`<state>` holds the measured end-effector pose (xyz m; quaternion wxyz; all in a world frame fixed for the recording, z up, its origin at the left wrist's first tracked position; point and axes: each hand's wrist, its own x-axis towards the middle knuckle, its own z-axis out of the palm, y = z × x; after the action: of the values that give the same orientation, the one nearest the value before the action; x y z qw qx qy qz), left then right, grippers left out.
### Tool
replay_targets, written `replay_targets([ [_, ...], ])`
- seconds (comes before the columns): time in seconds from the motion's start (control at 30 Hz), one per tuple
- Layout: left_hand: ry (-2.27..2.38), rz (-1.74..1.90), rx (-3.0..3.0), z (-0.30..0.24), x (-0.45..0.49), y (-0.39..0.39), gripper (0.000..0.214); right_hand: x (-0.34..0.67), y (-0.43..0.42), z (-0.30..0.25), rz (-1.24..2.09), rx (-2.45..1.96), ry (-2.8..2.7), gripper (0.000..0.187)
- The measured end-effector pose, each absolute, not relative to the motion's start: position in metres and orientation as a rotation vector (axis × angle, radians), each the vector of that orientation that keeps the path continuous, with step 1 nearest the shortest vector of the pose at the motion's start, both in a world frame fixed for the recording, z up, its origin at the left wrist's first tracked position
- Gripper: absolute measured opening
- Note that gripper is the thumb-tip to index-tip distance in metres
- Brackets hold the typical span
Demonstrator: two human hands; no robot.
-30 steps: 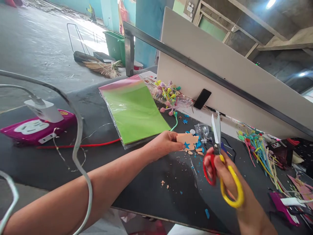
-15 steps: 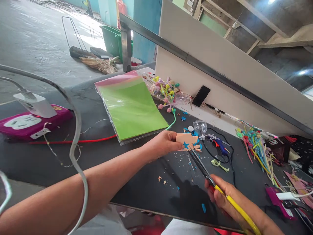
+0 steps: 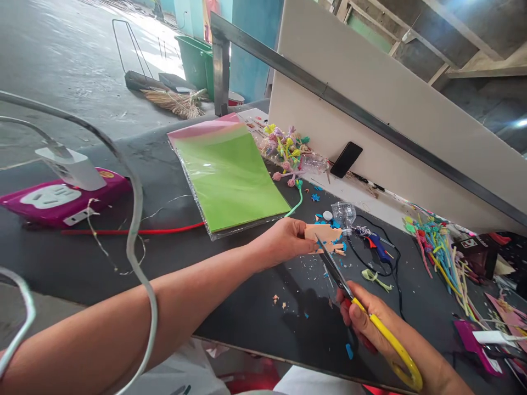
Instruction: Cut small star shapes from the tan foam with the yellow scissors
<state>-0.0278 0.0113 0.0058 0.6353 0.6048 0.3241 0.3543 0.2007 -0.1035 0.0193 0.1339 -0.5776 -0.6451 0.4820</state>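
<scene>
My left hand (image 3: 284, 241) pinches a flat peach-coloured piece of craft sheet (image 3: 324, 233) by its left end. In my right hand (image 3: 364, 318) are scissors (image 3: 391, 340) with yellow handles, my fingers wrapped round them. The scissor tips reach the lower left part of the peach piece; whether they have cut into it, I cannot tell. Beneath and beyond the piece lie blue and peach scraps (image 3: 338, 247). A few tiny peach bits (image 3: 280, 300) and a blue scrap (image 3: 349, 351) rest on the dark table nearer me.
A green sheet pack (image 3: 239, 186) in clear plastic lies left. Behind the scraps are a cut clear bottle top (image 3: 343, 214) and a blue glue gun (image 3: 381, 249). A phone (image 3: 346, 159) leans at the back. Pipe cleaners (image 3: 442, 247) lie right; a grey cable (image 3: 135, 219) hangs left.
The scissor tips have moved up onto the peach piece, and the handles have turned to show a wider yellow loop. The blue star seen against the piece is now out of sight.
</scene>
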Motion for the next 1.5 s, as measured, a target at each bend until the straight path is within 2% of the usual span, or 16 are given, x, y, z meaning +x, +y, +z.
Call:
replay_targets([
  [0.2, 0.697, 0.787, 1.349, 0.007, -0.028, 0.01, 0.023, 0.2, -0.104, 0.023, 1.429, -1.686, -1.837, 0.058],
  [0.57, 0.713, 0.768, 1.322, 0.009, -0.028, 0.01, 0.014, 0.19, -0.109, 0.017, 1.244, -1.728, -1.757, 0.057],
  [0.77, 0.729, 0.76, 1.325, 0.008, -0.03, 0.01, 0.017, 0.189, -0.108, 0.014, 1.096, -1.707, -1.872, 0.054],
  [1.5, 0.629, 0.733, 1.207, 0.015, -0.035, 0.012, 0.012, 0.185, -0.107, 0.009, 1.003, -1.754, -1.88, 0.052],
])
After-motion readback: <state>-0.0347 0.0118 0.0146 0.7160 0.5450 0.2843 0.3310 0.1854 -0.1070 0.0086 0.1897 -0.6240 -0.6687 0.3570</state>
